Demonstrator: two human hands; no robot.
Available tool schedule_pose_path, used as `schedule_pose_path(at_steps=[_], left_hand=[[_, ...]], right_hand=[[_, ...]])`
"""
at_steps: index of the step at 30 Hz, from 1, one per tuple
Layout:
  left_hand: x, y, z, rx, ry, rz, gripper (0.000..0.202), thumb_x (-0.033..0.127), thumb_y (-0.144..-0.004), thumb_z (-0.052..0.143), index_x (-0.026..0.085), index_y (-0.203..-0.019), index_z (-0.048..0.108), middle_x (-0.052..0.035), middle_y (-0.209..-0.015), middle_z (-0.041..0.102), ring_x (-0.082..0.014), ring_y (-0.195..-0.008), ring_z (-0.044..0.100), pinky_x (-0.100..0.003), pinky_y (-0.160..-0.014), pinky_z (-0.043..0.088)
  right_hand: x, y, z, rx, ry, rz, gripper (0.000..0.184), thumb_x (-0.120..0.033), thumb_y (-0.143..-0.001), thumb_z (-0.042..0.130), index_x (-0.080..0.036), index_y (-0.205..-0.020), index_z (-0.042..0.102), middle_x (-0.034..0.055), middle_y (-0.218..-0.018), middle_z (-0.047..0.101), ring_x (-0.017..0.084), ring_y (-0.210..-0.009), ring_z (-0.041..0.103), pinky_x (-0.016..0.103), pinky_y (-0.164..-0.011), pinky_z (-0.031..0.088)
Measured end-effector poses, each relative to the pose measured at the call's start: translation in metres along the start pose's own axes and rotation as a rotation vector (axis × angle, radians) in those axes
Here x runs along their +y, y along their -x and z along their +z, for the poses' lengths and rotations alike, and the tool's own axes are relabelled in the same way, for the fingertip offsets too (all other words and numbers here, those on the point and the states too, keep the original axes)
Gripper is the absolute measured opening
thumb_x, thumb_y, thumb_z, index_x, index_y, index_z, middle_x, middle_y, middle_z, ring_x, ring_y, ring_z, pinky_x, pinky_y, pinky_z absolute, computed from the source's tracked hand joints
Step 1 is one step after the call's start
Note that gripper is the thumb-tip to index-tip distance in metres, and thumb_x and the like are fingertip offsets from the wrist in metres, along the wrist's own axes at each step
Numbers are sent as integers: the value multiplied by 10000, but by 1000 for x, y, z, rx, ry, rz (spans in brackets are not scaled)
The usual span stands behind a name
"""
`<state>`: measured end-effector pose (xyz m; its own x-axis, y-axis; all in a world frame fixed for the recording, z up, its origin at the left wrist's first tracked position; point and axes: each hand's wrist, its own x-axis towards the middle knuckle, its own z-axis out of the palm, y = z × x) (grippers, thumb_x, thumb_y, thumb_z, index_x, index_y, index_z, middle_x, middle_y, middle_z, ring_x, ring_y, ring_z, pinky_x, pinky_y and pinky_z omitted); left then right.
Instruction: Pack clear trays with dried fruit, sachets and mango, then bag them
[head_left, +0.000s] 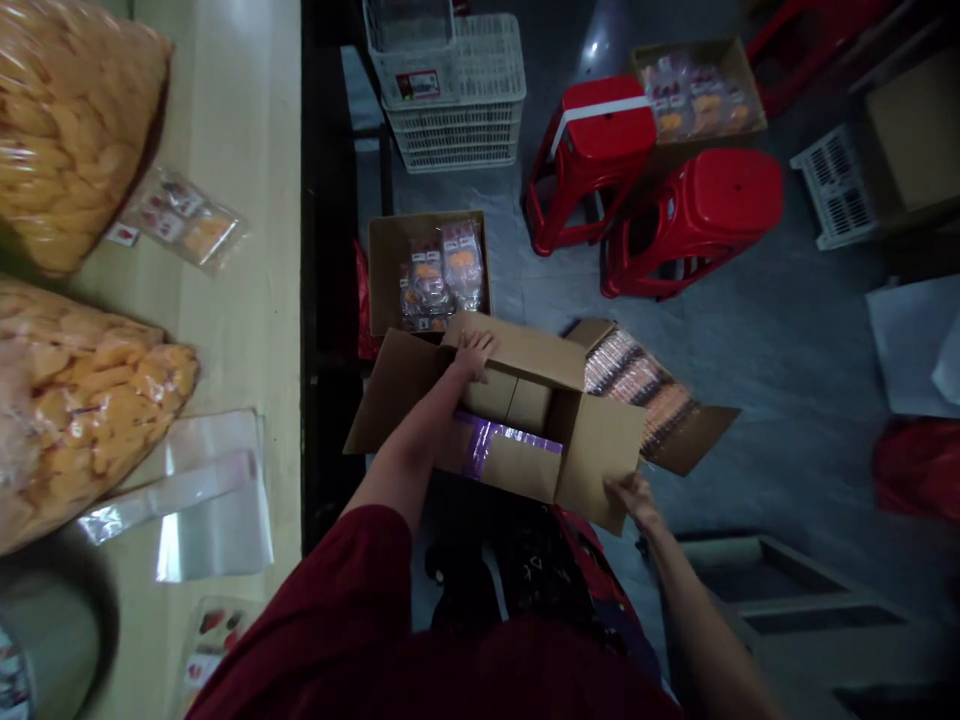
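Observation:
A cardboard box (600, 450) with raised flaps is in front of my body, its inside facing up at me. Purple tape (480, 445) runs over cardboard on its near side. My left hand (476, 355) lies on the far flap, fingers stretched out and a little spread. At the right flap's outer corner, my right hand (634, 497) grips the cardboard edge between thumb and fingers. Just beyond my left hand stands an open carton (386, 275) with clear packets inside. Partly behind the box, another open carton (697, 438) holds tightly packed rows of packets.
On the left, a pale table (225, 110) bears large bags of orange pieces (97, 400), clear plastic sleeves (214, 530) and a small packet (184, 220). Red stools (727, 190), white crates (457, 130) and a packet-filled carton (697, 95) stand on the floor farther off.

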<state>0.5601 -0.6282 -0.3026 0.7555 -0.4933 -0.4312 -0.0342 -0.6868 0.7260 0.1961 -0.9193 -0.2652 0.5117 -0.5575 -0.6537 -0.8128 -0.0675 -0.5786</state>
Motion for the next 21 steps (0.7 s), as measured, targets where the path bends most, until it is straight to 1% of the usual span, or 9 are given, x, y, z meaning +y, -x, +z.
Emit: schedule_pose_path(at_steps=[2,5,8,10,11,13,16,18,21], left_hand=[[-11,-5,1,-93,-248,25,555,248,-765,746,152,-1301,641,-220,-1375,620,-368,-1396,466,-590,-1228,160],[-20,-8,6,-152,-401,30,235,157,-860,577,103,-1036,724,-236,-1034,724,-329,-1125,643,-517,-1070,407],[-16,-5,10,-173,-395,66,185,89,-838,533,108,-862,716,-194,-871,719,-288,-1007,666,-430,-973,464],[-8,5,13,-168,-324,102,141,69,-794,564,120,-787,696,-174,-840,713,-278,-1002,658,-418,-991,453],[-3,11,16,-159,-274,120,113,70,-773,590,128,-755,685,-166,-832,711,-279,-1006,654,-419,-1009,446],[8,25,20,-121,-157,145,76,86,-744,640,149,-713,668,-156,-831,709,-288,-1030,646,-429,-1052,431],[23,45,19,-33,7,159,64,137,-749,707,189,-726,677,-140,-857,714,-293,-1098,633,-435,-1132,390],[29,60,6,51,139,161,73,201,-756,767,219,-793,707,-132,-931,731,-300,-1179,609,-460,-1208,314],[27,89,-26,263,318,188,280,335,-720,863,260,-961,742,-112,-1204,727,-333,-1365,497,-526,-1284,128]], right_hand=[[2,-1,-3,28,74,29,466,-344,-580,767,-221,-1010,636,84,-885,741,308,-920,723,419,-840,613],[-10,-1,-4,143,218,39,754,-330,-625,751,-129,-1330,572,193,-1161,694,397,-1198,621,552,-1040,496],[-53,-7,11,301,588,-266,864,-387,-795,682,-133,-1559,368,245,-1519,456,425,-1463,357,669,-1175,247],[-93,-20,34,183,812,-554,784,-376,-884,630,-181,-1587,343,206,-1634,320,398,-1532,240,667,-1204,158],[-113,-29,49,76,870,-616,763,-349,-885,642,-193,-1580,367,189,-1639,327,389,-1536,241,648,-1214,151],[-148,-48,78,-180,951,-569,702,-256,-853,685,-189,-1521,480,198,-1519,511,364,-1431,449,557,-1206,260],[-177,-68,109,-311,975,-521,604,-87,-802,656,-217,-1392,641,165,-1172,748,305,-1120,700,414,-1071,454],[-185,-72,111,-299,973,-537,614,-37,-781,623,-228,-1362,673,147,-1114,770,290,-1075,721,367,-1027,486],[-194,-70,89,-262,963,-561,646,-24,-740,630,-248,-1343,692,104,-1138,775,280,-1094,715,346,-1030,496]])
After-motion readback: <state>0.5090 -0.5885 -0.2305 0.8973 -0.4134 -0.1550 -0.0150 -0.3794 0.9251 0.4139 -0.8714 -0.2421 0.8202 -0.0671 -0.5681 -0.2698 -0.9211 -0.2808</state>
